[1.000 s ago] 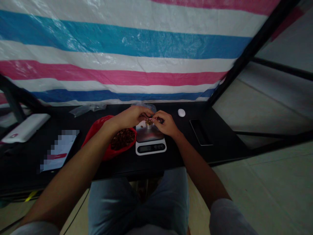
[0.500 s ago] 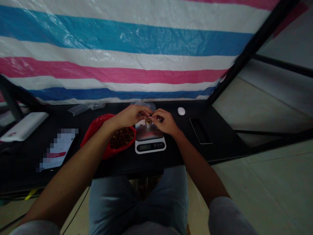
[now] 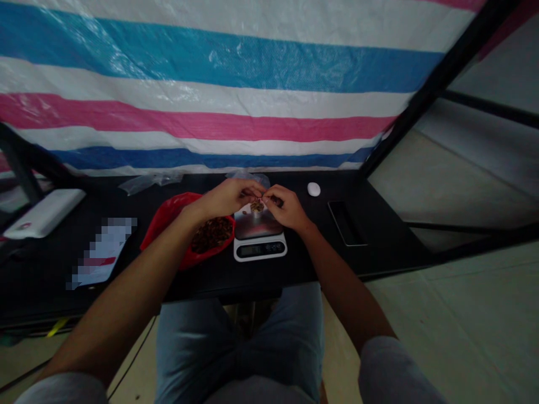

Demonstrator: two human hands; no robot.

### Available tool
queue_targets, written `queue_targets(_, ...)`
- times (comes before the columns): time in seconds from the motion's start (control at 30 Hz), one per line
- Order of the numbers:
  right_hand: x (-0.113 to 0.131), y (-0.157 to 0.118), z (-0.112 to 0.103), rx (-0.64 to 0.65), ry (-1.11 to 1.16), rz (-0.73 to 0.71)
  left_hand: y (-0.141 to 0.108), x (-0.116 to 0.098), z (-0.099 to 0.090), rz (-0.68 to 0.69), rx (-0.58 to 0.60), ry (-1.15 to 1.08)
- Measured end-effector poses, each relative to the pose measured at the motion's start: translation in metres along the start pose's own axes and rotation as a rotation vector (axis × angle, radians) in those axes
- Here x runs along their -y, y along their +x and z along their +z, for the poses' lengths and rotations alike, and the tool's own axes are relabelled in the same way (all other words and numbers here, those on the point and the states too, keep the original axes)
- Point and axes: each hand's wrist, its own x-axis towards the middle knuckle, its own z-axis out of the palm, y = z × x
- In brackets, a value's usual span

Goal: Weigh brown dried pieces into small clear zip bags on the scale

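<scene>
A small metal cup [image 3: 256, 213] heaped with brown dried pieces stands on the steel plate of a white kitchen scale [image 3: 260, 248]. My left hand [image 3: 233, 196] is at the cup's upper left, fingers bent and tips pinched together. From the right, my right hand [image 3: 287, 206] meets it over the cup's rim, also pinching. Whatever lies between the fingertips is too small to make out. One loose brown piece [image 3: 245, 212] lies on the plate left of the cup. A red plastic bag [image 3: 164, 219], partly behind my left forearm, holds many brown pieces [image 3: 213, 234].
Right of the scale lie a dark-screened phone [image 3: 347, 223] and a small white rounded case [image 3: 314, 189]. Clear plastic bags [image 3: 154, 180] rest at the back. On the left are a white box-like device [image 3: 46, 213] and a pixelated flat item [image 3: 105, 249]. A striped sheet [image 3: 236, 101] hangs behind.
The view has shifted slightly. Both hands stay over the cup with only small finger movements, and the cup, scale and bag keep their places.
</scene>
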Motion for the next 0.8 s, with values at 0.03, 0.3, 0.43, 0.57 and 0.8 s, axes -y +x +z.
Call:
queue_targets(0.03, 0.001, 0.0, 0.0, 0.0, 0.002, 0.001, 0.0, 0.001, 0.0, 0.005, -0.003, -0.004)
queue_targets(0.3, 0.006, 0.0, -0.003, 0.017, 0.045, -0.057, -0.001, 0.01, 0.0, -0.004, -0.055, -0.035)
queue_targets(0.43, 0.007, 0.0, -0.005, 0.025, 0.04, -0.042, -0.007, 0.01, -0.006, -0.051, -0.094, 0.066)
queue_targets(0.57, 0.006, 0.0, -0.005, 0.003, 0.039, -0.044, -0.015, 0.008, -0.008, -0.101, -0.061, 0.18)
queue_targets(0.8, 0.005, 0.0, -0.013, 0.039, 0.024, 0.065, -0.023, 0.016, -0.003, -0.189, 0.056, 0.287)
